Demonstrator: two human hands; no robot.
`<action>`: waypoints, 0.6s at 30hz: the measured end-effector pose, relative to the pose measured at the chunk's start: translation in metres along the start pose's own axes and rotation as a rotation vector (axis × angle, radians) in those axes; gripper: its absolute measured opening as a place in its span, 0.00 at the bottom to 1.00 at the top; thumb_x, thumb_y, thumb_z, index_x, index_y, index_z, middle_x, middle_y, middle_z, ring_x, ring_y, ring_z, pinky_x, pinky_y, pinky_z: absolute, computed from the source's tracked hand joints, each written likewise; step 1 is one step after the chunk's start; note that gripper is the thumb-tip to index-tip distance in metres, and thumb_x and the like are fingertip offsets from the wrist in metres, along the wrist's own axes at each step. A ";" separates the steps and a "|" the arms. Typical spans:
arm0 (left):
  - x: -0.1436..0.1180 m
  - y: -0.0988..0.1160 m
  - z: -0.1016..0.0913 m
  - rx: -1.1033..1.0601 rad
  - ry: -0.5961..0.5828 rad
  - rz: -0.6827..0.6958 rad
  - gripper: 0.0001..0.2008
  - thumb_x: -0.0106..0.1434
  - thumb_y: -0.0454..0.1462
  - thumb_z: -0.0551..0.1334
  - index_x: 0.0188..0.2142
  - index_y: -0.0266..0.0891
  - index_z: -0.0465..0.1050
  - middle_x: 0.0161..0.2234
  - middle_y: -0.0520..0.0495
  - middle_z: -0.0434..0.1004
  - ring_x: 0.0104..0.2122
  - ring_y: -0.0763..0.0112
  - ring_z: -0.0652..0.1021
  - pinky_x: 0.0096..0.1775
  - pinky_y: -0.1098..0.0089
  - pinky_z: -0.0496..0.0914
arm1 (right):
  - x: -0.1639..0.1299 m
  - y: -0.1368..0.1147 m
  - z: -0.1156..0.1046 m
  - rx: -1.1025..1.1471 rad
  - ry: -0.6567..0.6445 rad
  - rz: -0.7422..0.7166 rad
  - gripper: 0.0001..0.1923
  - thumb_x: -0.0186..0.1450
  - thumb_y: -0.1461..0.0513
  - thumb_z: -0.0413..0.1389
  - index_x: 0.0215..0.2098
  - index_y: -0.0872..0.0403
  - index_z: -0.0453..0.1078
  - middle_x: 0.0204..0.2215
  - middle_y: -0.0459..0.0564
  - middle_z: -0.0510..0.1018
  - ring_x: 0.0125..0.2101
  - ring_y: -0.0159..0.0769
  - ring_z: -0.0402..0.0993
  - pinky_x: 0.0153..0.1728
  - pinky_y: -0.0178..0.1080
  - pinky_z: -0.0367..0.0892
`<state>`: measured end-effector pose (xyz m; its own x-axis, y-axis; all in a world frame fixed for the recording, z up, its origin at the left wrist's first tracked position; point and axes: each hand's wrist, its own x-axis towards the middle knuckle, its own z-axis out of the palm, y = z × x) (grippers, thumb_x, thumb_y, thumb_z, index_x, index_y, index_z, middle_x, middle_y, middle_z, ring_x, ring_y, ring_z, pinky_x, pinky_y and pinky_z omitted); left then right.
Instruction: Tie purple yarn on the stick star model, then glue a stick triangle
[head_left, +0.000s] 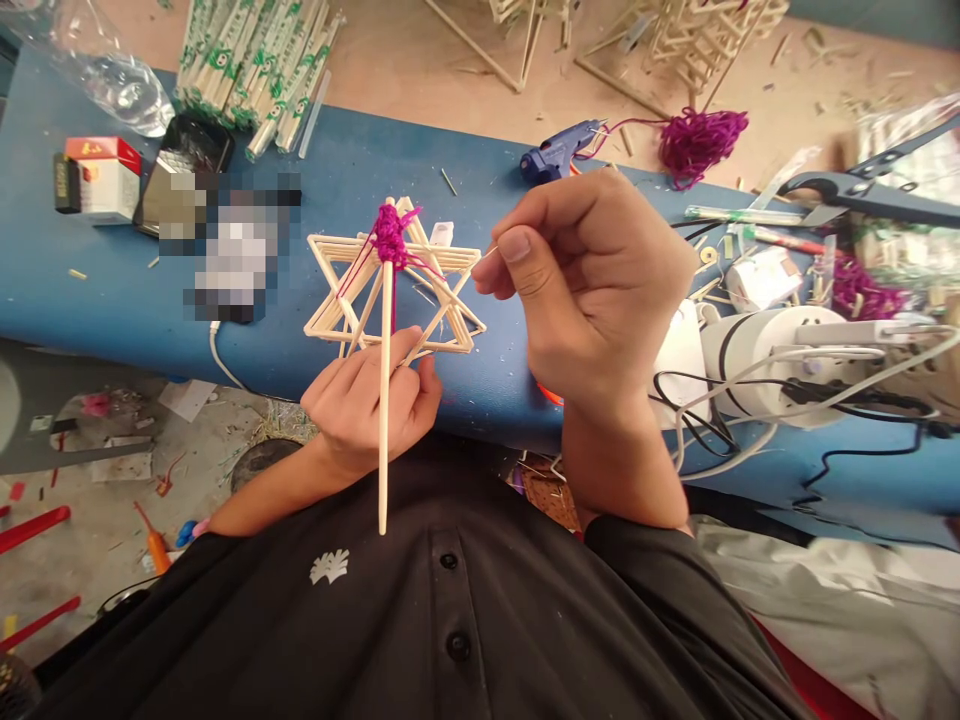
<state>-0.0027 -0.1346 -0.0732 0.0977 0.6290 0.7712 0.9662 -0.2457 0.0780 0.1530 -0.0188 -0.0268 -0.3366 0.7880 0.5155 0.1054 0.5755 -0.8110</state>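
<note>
A star-shaped frame of thin wooden sticks [326, 325] is held up over the blue table. My left hand [371, 400] is closed round its lower side. Purple yarn [390, 237] is wound in a thick knot at the frame's top point, and strands run down from it. One long stick [385, 400] slants from the knot toward my chest, passing in front of my left hand. To the right of the frame, my right hand [592, 285] pinches thumb and fingertips together. A thin yarn strand leads from the knot toward that pinch; its end is hidden by the fingers.
A blue glue gun [559, 152] and a purple yarn bundle [701, 145] lie beyond my right hand. Wrapped chopsticks [251, 60], a phone [236, 250] and a small box [101, 180] are on the left. Scissors [870, 190] and a corded power strip [780, 365] sit right.
</note>
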 end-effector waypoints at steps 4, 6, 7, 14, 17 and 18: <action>0.000 0.000 0.002 0.009 -0.003 -0.002 0.16 0.69 0.34 0.70 0.25 0.42 0.71 0.40 0.47 0.90 0.28 0.70 0.83 0.29 0.66 0.69 | 0.000 -0.001 0.002 0.014 0.003 -0.027 0.07 0.78 0.57 0.57 0.39 0.47 0.72 0.29 0.44 0.80 0.29 0.31 0.80 0.29 0.39 0.74; 0.000 0.000 0.002 0.031 -0.010 0.009 0.12 0.70 0.37 0.71 0.29 0.43 0.76 0.42 0.46 0.90 0.28 0.69 0.82 0.29 0.66 0.68 | 0.000 -0.003 0.002 0.018 0.023 -0.044 0.07 0.77 0.60 0.58 0.39 0.47 0.73 0.29 0.44 0.80 0.29 0.31 0.79 0.29 0.39 0.74; 0.000 0.000 0.002 0.041 -0.007 0.016 0.09 0.70 0.38 0.71 0.33 0.43 0.79 0.43 0.45 0.90 0.28 0.69 0.83 0.29 0.65 0.68 | 0.000 -0.004 0.003 0.026 0.036 -0.057 0.07 0.77 0.61 0.58 0.39 0.48 0.73 0.29 0.44 0.80 0.29 0.30 0.79 0.30 0.38 0.74; 0.000 0.000 0.005 0.028 0.037 0.026 0.19 0.68 0.46 0.75 0.52 0.37 0.81 0.43 0.40 0.90 0.31 0.64 0.85 0.33 0.65 0.72 | -0.003 -0.016 -0.001 0.078 0.175 0.052 0.05 0.80 0.60 0.55 0.43 0.48 0.70 0.36 0.42 0.84 0.33 0.30 0.83 0.31 0.36 0.76; -0.002 0.000 0.005 0.029 0.025 0.015 0.21 0.69 0.47 0.74 0.55 0.38 0.81 0.44 0.41 0.90 0.33 0.63 0.86 0.34 0.66 0.73 | 0.001 -0.024 0.000 0.093 0.223 0.140 0.06 0.80 0.56 0.54 0.44 0.47 0.67 0.38 0.41 0.85 0.34 0.30 0.85 0.29 0.35 0.76; -0.003 0.001 0.004 0.024 0.016 0.013 0.22 0.69 0.48 0.73 0.56 0.37 0.80 0.44 0.40 0.90 0.34 0.62 0.86 0.34 0.66 0.73 | 0.003 -0.027 0.000 0.123 0.252 0.135 0.07 0.80 0.56 0.54 0.43 0.48 0.66 0.37 0.41 0.85 0.33 0.31 0.85 0.27 0.35 0.75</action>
<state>-0.0014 -0.1334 -0.0780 0.1066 0.6143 0.7819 0.9703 -0.2360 0.0531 0.1488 -0.0322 -0.0031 -0.0833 0.8936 0.4411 0.0146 0.4437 -0.8961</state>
